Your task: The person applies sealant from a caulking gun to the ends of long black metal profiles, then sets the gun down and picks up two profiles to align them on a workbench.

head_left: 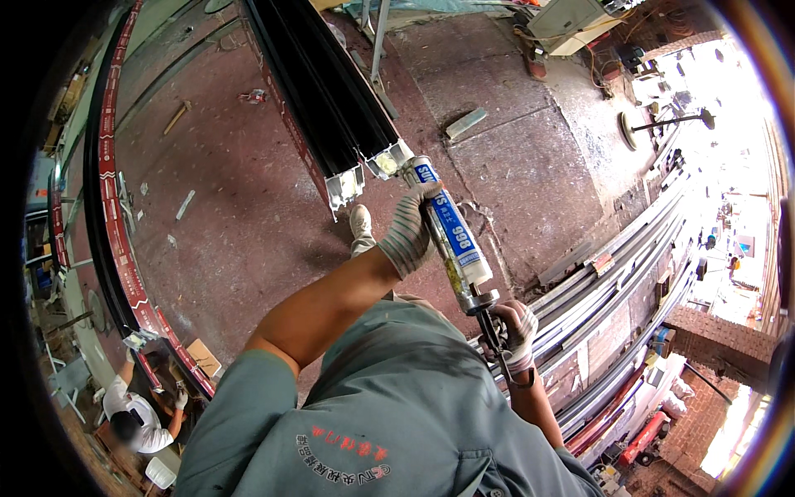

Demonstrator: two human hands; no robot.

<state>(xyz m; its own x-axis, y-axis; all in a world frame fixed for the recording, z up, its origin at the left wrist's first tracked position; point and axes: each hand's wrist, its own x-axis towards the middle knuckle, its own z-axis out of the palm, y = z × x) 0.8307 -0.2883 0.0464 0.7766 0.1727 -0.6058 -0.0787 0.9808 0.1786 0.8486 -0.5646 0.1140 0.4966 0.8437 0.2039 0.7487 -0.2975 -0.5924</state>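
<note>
Holding 1 sealant gun (455,258), 2 gloved hands (408,232), 2 blk profiles (310,91) nrby

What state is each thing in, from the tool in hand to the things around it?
Silver metal caulking gun: held in both hands, loaded.
Blue-and-white cylindrical cartridge: seated in the gun.
Left hand in striped glove: closed around the gun's front part.
Right hand in striped glove: closed at the gun's handle.
Long black profiles: side by side, pale material in near ends.
Wooden-handled hammer: lying on the reddish floor.
</note>
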